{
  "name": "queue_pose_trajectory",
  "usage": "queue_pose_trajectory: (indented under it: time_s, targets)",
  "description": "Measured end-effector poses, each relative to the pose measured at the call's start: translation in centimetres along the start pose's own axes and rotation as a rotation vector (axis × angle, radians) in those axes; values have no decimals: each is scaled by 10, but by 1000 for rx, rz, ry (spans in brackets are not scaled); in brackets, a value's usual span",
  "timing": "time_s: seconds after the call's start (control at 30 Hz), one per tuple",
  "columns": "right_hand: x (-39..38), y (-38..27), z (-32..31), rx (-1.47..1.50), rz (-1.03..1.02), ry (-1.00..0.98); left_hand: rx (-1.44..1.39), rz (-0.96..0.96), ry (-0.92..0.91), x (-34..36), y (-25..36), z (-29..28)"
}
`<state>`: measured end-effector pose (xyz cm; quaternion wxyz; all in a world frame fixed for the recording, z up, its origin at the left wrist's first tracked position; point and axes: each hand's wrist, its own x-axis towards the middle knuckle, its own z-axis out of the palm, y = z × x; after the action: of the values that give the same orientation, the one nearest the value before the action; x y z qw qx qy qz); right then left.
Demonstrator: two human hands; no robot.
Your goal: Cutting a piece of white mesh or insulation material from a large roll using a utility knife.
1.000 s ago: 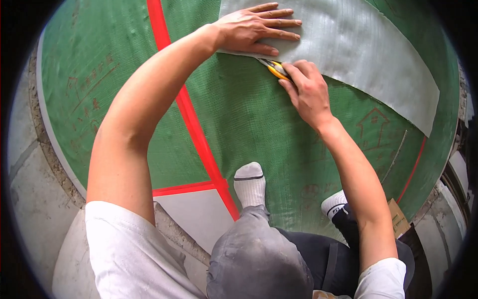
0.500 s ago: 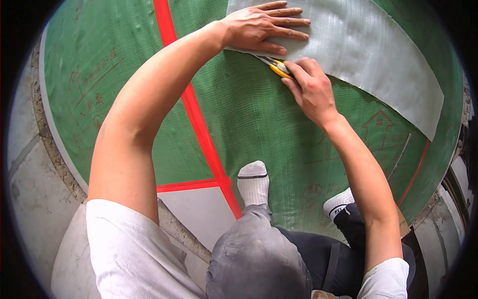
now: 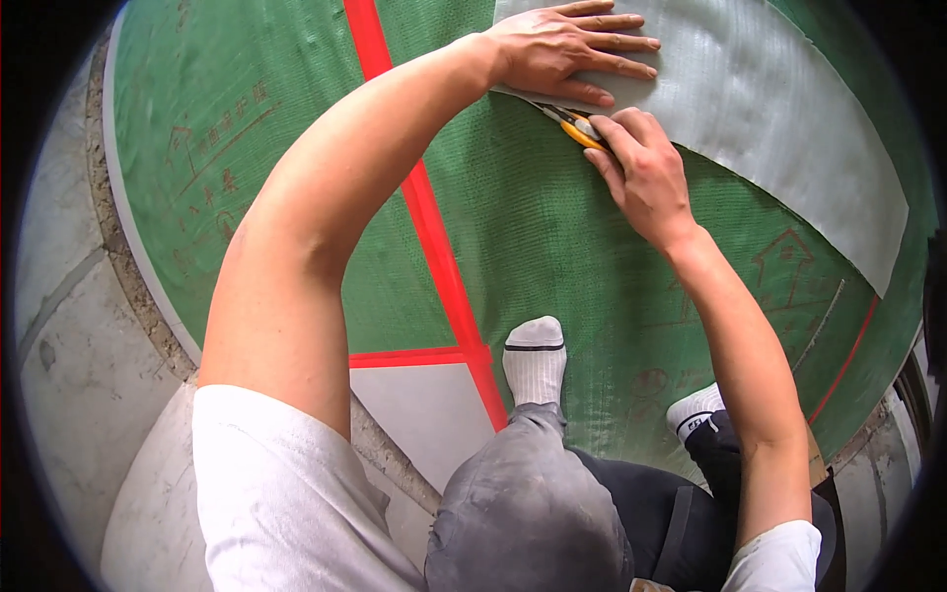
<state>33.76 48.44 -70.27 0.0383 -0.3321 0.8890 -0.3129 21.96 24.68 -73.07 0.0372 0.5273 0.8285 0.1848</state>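
Note:
A grey sheet (image 3: 779,109) with a silvery sheen lies over the green floor covering (image 3: 533,217). My left hand (image 3: 577,51) is pressed flat on the sheet's left end, fingers spread. Just below it, my right hand (image 3: 646,173) is closed around a yellow and black utility knife (image 3: 580,128). The knife's tip points up and left, at the sheet's lower edge beneath my left thumb. I cannot make out whether the blade is touching the sheet.
Red tape (image 3: 434,237) crosses the green covering and meets a second strip near my socked foot (image 3: 535,360). My other foot (image 3: 695,409) is to the right. A pale panel (image 3: 414,409) shows below the tape. Bare concrete (image 3: 94,345) borders the left side.
The whole view has shifted, so everything appears farther right. Both hands and the knife keep nearly the same place along the sheet's edge.

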Motion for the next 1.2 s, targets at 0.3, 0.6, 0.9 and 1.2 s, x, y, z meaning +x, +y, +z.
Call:
queue_pose_trajectory:
  time_s: [0.3, 0.6, 0.9, 1.2]
  targets:
    - [-3, -7, 6, 28, 57, -35, 12, -10, 16, -8, 2, -5]
    - [10, -22, 23, 31, 15, 40, 11, -19, -19, -9, 7, -14]
    - [20, -35, 32, 8, -8, 71, -21, -64, -34, -4, 18, -14]
    - [-11, -68, 33, 56, -177, -38, 94, -22, -5, 5, 1, 5]
